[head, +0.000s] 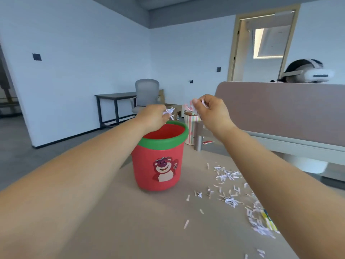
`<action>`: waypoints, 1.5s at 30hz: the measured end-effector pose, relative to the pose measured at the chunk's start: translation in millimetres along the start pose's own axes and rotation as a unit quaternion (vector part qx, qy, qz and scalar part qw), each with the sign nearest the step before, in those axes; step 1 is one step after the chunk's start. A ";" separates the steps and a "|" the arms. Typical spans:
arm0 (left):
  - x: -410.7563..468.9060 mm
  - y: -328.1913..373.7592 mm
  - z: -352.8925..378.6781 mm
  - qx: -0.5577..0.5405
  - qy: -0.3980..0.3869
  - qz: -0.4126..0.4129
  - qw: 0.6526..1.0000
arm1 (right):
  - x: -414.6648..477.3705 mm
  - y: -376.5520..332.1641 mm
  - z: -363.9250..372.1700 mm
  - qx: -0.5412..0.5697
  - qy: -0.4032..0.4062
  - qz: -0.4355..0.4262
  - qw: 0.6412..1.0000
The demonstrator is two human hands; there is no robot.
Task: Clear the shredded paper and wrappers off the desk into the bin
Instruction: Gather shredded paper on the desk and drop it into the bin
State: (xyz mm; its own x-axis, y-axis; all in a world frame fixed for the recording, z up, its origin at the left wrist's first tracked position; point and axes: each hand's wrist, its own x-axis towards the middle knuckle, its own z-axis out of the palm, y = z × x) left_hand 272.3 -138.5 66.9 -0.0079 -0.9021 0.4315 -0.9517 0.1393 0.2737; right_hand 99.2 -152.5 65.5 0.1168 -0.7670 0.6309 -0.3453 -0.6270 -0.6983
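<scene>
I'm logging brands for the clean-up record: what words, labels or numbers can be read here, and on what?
No text in this view can be read.
Red bin: a bear picture only, no words.
Wrapper at lower right: yellow and green print, too blurred to read.
Small red packet beyond the bin: too small to read.

A tan desk (130, 221) is carrying 1 red bin (158, 161) (green-rimmed, upright), which is standing toward the far side. Loose shredded paper (228, 200) is lying scattered across the right part, just beside the bin at its nearest, and is partly covering 1 yellow-and-green wrapper (268, 222) lying near the right edge.
</scene>
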 end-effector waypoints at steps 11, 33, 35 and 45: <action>5.3 -23.5 -5.4 0.023 -0.105 0.015 0.994 | 22.9 2.2 43.4 0.021 -0.004 -0.008 1.000; -47.7 -59.3 -2.2 -0.032 0.098 -0.037 0.994 | 31.3 11.3 87.1 -0.046 -0.190 -0.003 0.981; -50.9 -58.4 2.7 -0.036 0.108 -0.046 0.992 | 28.0 11.2 85.4 -0.066 -0.205 0.002 0.977; -55.4 -62.0 5.0 -0.092 0.088 -0.055 0.990 | 15.1 9.1 79.9 -0.124 -0.197 -0.014 0.973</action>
State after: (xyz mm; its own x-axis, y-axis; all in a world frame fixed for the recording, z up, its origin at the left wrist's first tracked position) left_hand 330.2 -99.2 21.7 0.1622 -0.8335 0.5281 -0.8714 0.1301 0.4730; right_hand 172.2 -180.7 41.6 0.4601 -0.7729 0.4370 -0.5443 -0.6344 -0.5489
